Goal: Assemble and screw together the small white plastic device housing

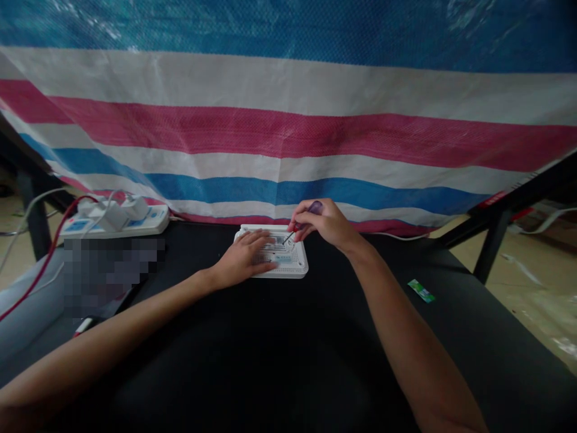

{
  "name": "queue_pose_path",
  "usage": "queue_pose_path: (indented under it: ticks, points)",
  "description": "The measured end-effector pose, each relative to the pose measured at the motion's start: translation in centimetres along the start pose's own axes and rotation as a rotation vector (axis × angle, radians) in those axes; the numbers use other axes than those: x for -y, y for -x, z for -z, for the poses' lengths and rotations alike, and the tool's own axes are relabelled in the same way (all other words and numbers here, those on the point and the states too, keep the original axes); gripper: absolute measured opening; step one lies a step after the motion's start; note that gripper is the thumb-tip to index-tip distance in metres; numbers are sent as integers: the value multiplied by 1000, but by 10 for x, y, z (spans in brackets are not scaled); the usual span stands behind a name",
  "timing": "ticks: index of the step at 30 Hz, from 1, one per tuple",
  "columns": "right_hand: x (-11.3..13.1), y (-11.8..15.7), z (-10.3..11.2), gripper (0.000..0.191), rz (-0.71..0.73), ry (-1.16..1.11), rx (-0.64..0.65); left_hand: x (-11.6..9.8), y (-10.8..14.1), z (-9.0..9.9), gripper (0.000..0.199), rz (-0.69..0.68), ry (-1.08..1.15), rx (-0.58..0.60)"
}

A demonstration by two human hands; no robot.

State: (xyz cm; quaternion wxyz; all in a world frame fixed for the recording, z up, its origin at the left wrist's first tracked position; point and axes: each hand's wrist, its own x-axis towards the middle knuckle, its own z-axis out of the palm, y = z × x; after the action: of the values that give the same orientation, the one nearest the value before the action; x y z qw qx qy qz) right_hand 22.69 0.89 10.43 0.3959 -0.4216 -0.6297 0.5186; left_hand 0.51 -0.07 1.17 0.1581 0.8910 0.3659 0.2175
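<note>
A white, flat plastic device [295,264] with rows of small vent holes and a pale label lies on the black table. My left hand [243,258] rests on its left part, fingers stretched out and spread over the surface. In my right hand [320,222] is a screwdriver [316,207] with a purple, see-through handle, the fingers closed around it. Its thin dark shaft slants down and left, the tip at the upper middle of the device. Whether the tip sits in a screw is too small to tell.
A white power strip [153,221] with plugs and a red cable [49,255] sits at the back left. Nearer is a blurred-out dark object [108,276]. A small green packet [421,290] lies on the right of the table [270,349]. A striped sheet [288,132] hangs behind.
</note>
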Motion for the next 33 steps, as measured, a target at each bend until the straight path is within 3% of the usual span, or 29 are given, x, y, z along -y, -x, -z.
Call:
queue_pose_path:
  ticks: [7, 33]
  points:
    - [-3, -2, -9, 8, 6, -114, 56, -8, -2, 8, 39, 101, 310, -60]
    - [-9, -4, -14, 10, -54, -153, 86, -7, -3, 5, 22, 15, 358, -82]
